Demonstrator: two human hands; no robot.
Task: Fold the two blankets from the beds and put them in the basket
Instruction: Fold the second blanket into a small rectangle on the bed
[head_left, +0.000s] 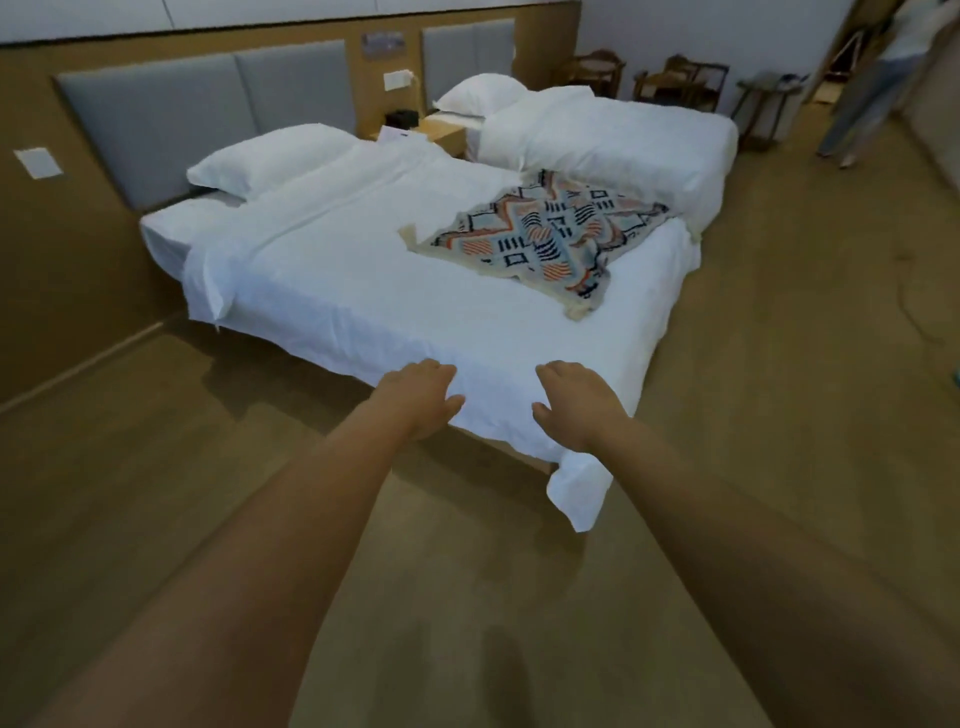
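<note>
A patterned blanket (550, 236) with orange, black and pale blue shapes lies spread flat on the right side of the near white bed (363, 270). My left hand (421, 397) and my right hand (576, 402) reach out side by side over the bed's foot edge, palms down, fingers loosely apart, holding nothing. Both are well short of the blanket. A second white bed (623, 140) stands behind, with no blanket showing on it. No basket is in view.
Pillows (270, 156) lie at the headboards, with a wooden nightstand (447, 130) between the beds. Wooden chairs (680, 80) and a small table (769, 91) line the back wall. A person (878, 78) stands at the far right. Brown floor surrounds the beds.
</note>
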